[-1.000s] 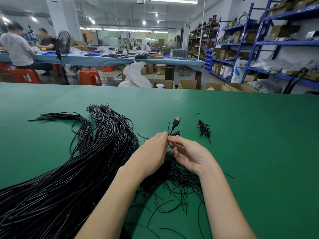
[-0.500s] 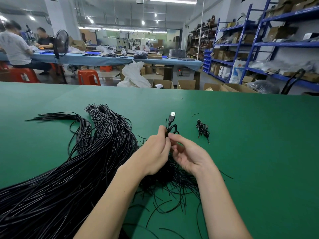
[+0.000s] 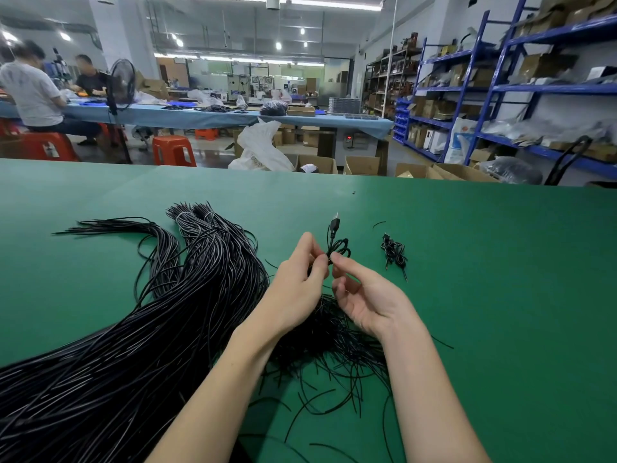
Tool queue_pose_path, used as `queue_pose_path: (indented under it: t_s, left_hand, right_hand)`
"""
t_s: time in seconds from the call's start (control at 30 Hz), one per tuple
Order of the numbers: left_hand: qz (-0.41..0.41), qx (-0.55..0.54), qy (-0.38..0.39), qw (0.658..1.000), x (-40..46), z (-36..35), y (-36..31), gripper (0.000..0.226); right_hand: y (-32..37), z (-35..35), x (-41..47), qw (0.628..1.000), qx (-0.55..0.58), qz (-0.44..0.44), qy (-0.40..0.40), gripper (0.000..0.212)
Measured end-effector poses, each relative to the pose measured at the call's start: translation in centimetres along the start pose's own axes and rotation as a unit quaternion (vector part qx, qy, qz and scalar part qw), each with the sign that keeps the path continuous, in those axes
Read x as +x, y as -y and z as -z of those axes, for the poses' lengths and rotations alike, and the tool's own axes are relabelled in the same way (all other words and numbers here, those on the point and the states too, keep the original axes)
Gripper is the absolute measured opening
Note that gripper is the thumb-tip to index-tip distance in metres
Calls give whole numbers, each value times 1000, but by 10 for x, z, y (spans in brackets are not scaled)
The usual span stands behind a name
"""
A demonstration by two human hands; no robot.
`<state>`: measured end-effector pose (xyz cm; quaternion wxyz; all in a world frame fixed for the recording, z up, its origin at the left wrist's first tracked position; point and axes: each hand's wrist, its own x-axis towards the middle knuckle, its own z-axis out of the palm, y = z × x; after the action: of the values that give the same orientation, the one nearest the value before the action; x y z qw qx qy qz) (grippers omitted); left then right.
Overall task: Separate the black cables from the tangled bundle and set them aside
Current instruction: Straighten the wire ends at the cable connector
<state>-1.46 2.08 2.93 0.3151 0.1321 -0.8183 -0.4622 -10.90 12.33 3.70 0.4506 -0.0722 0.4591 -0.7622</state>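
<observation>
head view: left hand [image 3: 300,282] pinches a short coiled usb cable [image 3: 337,243] above the tangled bundle [image 3: 334,339]; right hand [image 3: 364,295], fingers curled, seemingly touches it. 1 small coil [image 3: 394,253] lies set aside; most remains.

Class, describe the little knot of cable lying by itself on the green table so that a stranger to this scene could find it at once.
Start at the green table and find the person's right hand. Just beyond and to the right of it lies the small coiled cable bundle. Unlike the big cable pile on the left and the USB cable in the fingers, nothing touches it.
</observation>
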Motion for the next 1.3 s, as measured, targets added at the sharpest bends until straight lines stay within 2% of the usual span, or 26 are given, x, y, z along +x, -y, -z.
queue_pose_path:
  t_s: [0.1, 0.3, 0.5, 0.73, 0.87, 1.0, 1.13, 1.3]
  left_hand:
    - [1, -49, -17, 999, -2, -1, 0, 25]
    - [6, -116, -59, 991, -5, -3, 1, 16]
    - [25, -153, -22, 988, -4, 3, 3, 12]
    - [143, -302, -26, 942, -1, 10, 1, 16]
    - [194, -404, 5, 894, 2, 20, -3, 39]
    - [256, -469, -5, 845, 1, 20, -3, 19]
    - [281, -467, 18, 838, 0, 24, -5, 23]
    - [299, -443, 41, 844, -2, 31, -5, 15]
  right_hand:
    - [3, -4, -3, 999, -36, 10, -3, 6]
    - [-1, -6, -1, 999, -26, 20, -8, 6]
    - [0, -3, 0, 997, -57, 57, -19, 9]
    - [-3, -7, -2, 971, -180, 151, -36, 3]
    - [-3, -8, -5, 967, -177, 181, 21, 12]
    - [1, -5, -8, 962, -205, 167, 64, 11]
    - [5, -5, -10, 945, -254, 191, 76, 22]
    - [7, -3, -13, 918, -323, 207, 100, 29]
